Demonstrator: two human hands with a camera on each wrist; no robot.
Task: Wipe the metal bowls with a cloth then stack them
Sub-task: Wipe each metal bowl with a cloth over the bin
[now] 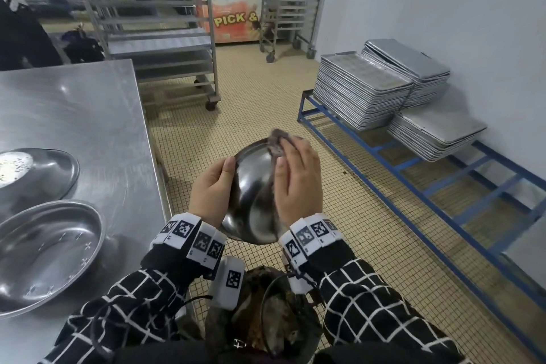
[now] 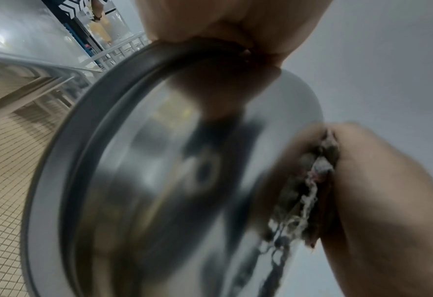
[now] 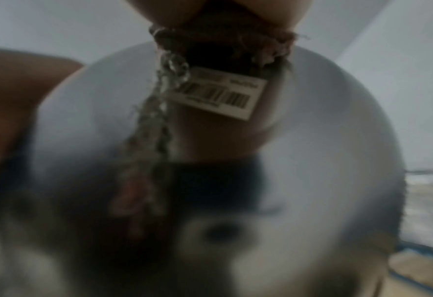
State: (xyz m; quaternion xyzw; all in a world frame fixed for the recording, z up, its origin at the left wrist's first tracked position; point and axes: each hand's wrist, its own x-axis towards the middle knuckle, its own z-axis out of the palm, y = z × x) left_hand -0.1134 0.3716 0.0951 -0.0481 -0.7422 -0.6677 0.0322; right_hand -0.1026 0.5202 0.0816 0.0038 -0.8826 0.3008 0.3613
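The left hand (image 1: 211, 190) grips the rim of a tilted metal bowl (image 1: 254, 201) held over the floor; the right hand (image 1: 298, 183) presses a cloth (image 1: 277, 143) flat against its outer side, fingers fairly straight. Two more bowls (image 1: 44, 251) sit on the counter (image 1: 97, 115) left of the left hand

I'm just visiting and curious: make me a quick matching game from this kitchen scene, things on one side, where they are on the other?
Things:
1. cloth
2. held bowl
3. two other bowls
4. baking trays

Places:
A. on the steel table
B. stacked on the blue rack
C. under the right hand
D. gripped at the rim by the left hand

Pairs: 1-C, 2-D, 3-A, 4-B
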